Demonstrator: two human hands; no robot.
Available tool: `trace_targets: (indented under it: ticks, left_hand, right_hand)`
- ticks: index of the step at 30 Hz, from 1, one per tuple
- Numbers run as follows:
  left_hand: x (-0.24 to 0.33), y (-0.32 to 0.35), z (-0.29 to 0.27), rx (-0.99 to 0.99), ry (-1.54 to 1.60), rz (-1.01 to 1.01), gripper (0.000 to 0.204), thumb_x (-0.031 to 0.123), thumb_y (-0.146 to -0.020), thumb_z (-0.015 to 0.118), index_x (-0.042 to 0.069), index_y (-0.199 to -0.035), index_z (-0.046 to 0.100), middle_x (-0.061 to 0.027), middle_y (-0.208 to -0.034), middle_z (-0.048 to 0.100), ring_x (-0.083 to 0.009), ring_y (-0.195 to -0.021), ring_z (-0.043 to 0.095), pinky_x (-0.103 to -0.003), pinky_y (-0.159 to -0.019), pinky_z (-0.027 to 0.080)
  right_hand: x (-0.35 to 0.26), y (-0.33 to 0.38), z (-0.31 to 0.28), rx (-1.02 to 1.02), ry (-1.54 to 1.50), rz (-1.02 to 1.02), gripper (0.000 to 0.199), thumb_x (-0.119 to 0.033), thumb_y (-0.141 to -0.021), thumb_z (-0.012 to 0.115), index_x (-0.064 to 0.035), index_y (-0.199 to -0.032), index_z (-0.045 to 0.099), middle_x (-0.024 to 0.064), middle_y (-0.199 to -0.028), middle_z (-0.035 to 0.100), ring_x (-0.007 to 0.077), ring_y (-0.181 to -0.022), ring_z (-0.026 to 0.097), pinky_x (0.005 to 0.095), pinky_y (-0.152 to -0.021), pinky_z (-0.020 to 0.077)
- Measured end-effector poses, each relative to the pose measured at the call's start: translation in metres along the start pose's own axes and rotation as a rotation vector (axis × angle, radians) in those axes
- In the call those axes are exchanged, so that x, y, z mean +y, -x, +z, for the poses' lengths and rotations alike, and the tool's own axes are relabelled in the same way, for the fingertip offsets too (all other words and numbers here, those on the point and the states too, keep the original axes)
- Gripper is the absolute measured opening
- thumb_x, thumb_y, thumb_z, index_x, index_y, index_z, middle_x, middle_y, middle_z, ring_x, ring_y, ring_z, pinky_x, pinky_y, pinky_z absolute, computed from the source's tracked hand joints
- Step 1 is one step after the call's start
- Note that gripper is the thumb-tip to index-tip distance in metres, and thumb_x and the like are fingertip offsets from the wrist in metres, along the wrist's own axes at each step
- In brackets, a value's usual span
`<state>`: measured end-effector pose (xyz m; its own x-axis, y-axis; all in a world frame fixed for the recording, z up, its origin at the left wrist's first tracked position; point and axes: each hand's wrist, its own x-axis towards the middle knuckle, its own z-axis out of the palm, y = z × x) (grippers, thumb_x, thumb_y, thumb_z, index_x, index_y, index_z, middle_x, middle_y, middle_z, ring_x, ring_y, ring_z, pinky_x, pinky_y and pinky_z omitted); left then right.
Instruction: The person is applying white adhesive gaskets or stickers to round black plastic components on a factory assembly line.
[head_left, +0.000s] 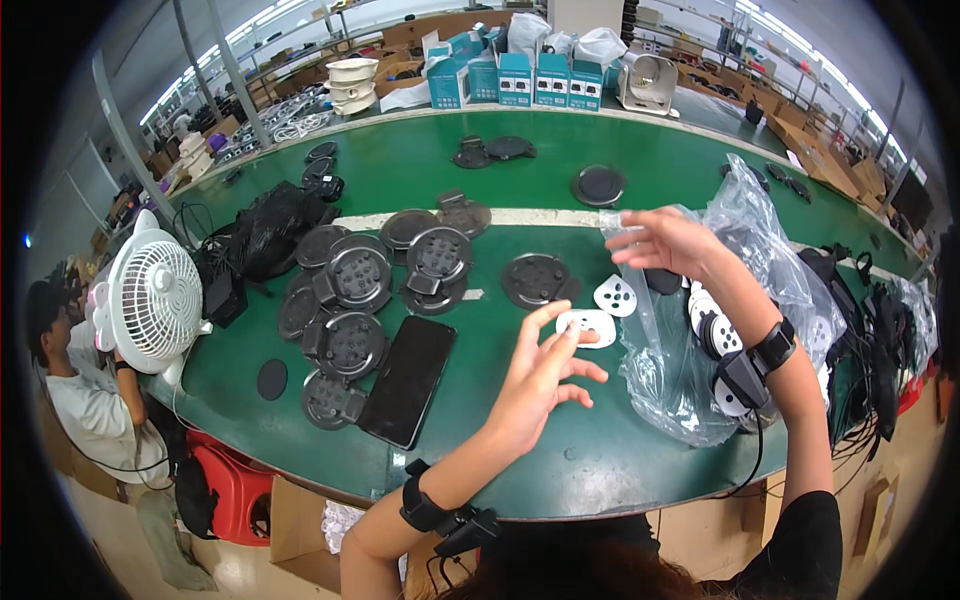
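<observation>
On the green work table, two bare hands are seen near several flat white parts. By the left hand, one flat white rounded pad with dark holes is partly covered. The fingers of this hand are spread and softly bent, and one of them is seen in front of the pad; whether the pad is pinched or only covered cannot be told. The right hand is held over the upper end of a large crumpled bag of clear plastic, with its fingers stretched out and nothing seen in their grasp.

Just beyond the first pad, a teardrop-shaped white pad with dark holes is found close to the bag. More white pads are seen through the film, together with dark round pieces. To the left of the pads, a black round disc with a translucent rim is placed, and farther left a group of similar black discs is laid, partly overlapping, with a black phone beside them.

As far as can be judged, a single pad is being handled in this step. For the next move, a light closing of the left fingertips on its edge seems to be required, if it is not already held, while the loose film should be kept aside.
</observation>
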<state>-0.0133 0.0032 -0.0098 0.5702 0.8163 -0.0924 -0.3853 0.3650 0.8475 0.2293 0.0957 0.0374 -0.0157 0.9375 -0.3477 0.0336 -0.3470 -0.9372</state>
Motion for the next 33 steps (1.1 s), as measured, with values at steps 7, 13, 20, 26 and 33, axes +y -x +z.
trace_targets:
  ticks: [7, 13, 20, 26, 33]
  left_hand:
    - [0.000, 0.001, 0.001, -0.051, 0.055, -0.155, 0.028, 0.023, -0.096, 0.041, 0.011, -0.121, 0.038, -0.0093, -0.098, 0.051, -0.0164, -0.076, 0.056, -0.027, -0.057, 0.045]
    - [0.000, -0.003, -0.003, -0.039, 0.070, -0.190, 0.027, 0.023, -0.095, 0.043, 0.010, -0.118, 0.040, -0.0076, -0.093, 0.051, -0.0139, -0.072, 0.054, -0.027, -0.058, 0.043]
    - [0.002, -0.008, -0.008, 0.031, 0.123, -0.246, 0.025, 0.021, -0.094, 0.043, 0.010, -0.117, 0.041, -0.0071, -0.091, 0.051, -0.0133, -0.072, 0.052, -0.026, -0.057, 0.042]
    - [0.005, -0.010, -0.016, 0.082, 0.140, -0.125, 0.026, 0.023, -0.095, 0.041, 0.009, -0.118, 0.040, -0.0075, -0.090, 0.051, -0.0134, -0.071, 0.053, -0.026, -0.056, 0.042]
    - [0.007, -0.016, -0.016, -0.006, 0.320, -0.130, 0.050, 0.041, -0.096, 0.031, 0.004, -0.129, 0.035, -0.0135, -0.110, 0.052, -0.0197, -0.081, 0.058, -0.027, -0.057, 0.047]
  right_hand:
    - [-0.021, -0.099, 0.018, 0.086, 1.448, -0.565, 0.048, -0.009, -0.074, 0.058, -0.0048, -0.121, 0.049, 0.0239, -0.134, 0.035, 0.0354, -0.119, 0.042, 0.0458, -0.092, 0.0405]
    - [-0.019, -0.206, 0.045, 0.090, 1.961, -0.574, 0.043, -0.009, -0.075, 0.056, -0.0053, -0.118, 0.054, 0.0164, -0.147, 0.018, 0.0363, -0.131, 0.027, 0.0476, -0.098, 0.0337]
    - [-0.018, -0.262, 0.034, 0.155, 1.702, -0.462, 0.055, -0.005, -0.076, 0.052, 0.0006, -0.129, 0.040, 0.0156, -0.143, 0.026, 0.0345, -0.129, 0.030, 0.0490, -0.100, 0.0334]
    - [-0.052, -0.220, 0.004, 0.092, 0.915, -1.111, 0.036, 0.000, -0.076, 0.052, 0.0041, -0.112, 0.054, 0.0159, -0.114, 0.055, 0.0265, -0.100, 0.055, 0.0365, -0.085, 0.0454]
    - [-0.059, -0.046, 0.026, -0.218, 0.282, -0.793, 0.025, -0.005, -0.081, 0.063, -0.0076, -0.105, 0.055, 0.0030, -0.097, 0.058, 0.0102, -0.081, 0.057, 0.0256, -0.068, 0.0476]
